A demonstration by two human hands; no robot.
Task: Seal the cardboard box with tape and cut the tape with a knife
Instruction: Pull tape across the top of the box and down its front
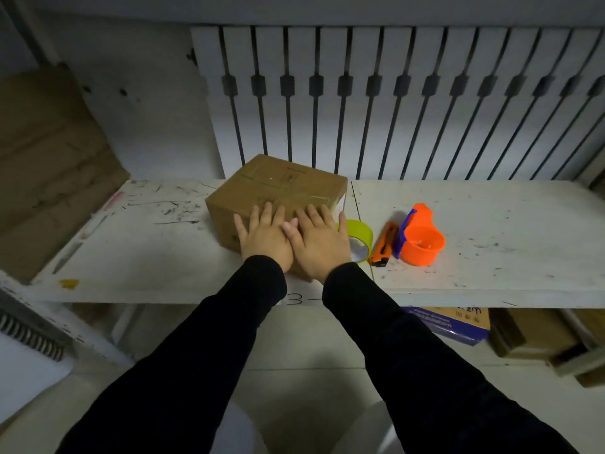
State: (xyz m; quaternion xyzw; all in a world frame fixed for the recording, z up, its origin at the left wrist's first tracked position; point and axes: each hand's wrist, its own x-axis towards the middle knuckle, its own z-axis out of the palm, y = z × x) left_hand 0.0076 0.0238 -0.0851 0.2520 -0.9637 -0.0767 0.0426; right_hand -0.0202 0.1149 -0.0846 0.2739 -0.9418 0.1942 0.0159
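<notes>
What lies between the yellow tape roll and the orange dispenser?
In the head view, the orange knife lies on the table between the tape roll and the dispenser.

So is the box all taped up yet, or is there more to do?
Nearly, it looks like. A strip of tape already runs across the top of the cardboard box. Both hands, left hand and right hand, lie flat on it, seemingly pressing it down. The tape roll and orange knife lie beside it; whether the cutting is done isn't clear.

Left hand [265,236] and right hand [319,241] flat, fingers spread, side by side
</notes>
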